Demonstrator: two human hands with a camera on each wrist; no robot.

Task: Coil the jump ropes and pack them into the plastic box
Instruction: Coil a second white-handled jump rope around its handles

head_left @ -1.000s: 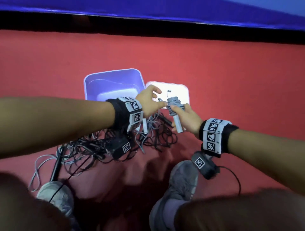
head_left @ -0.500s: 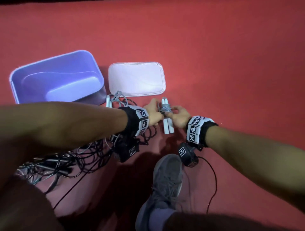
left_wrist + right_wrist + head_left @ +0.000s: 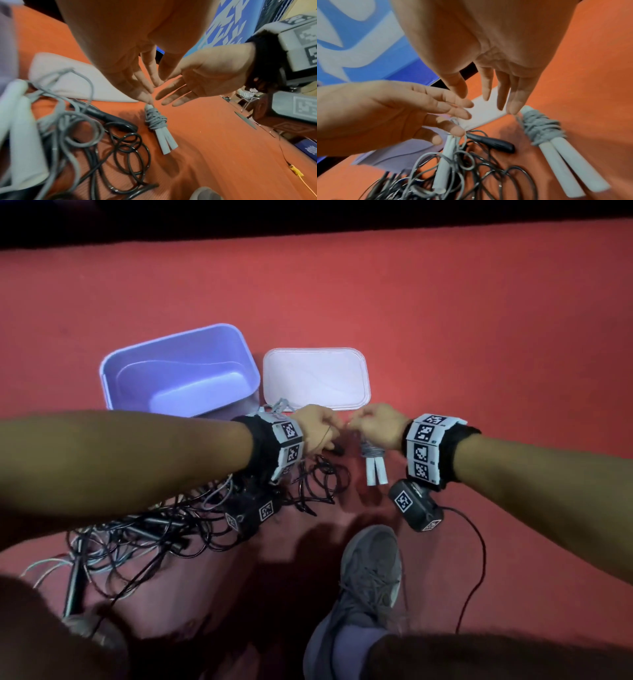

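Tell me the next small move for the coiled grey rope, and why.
Probably grip the coiled grey rope with the right hand and lift it into the purple box: it lies wrapped on the floor, both hands are open, and the box holds nothing.

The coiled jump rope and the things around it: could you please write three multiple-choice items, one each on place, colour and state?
1. Where is the coiled grey rope?
A on the red mat
B in the box
C on the lid

2. The plastic box is:
A green
B purple
C black

3. The right hand is:
A clenched on a handle
B open
C out of view

Answers: 1 A, it lies on the mat; 2 B, its walls show purple; 3 B, fingers straight above the rope.
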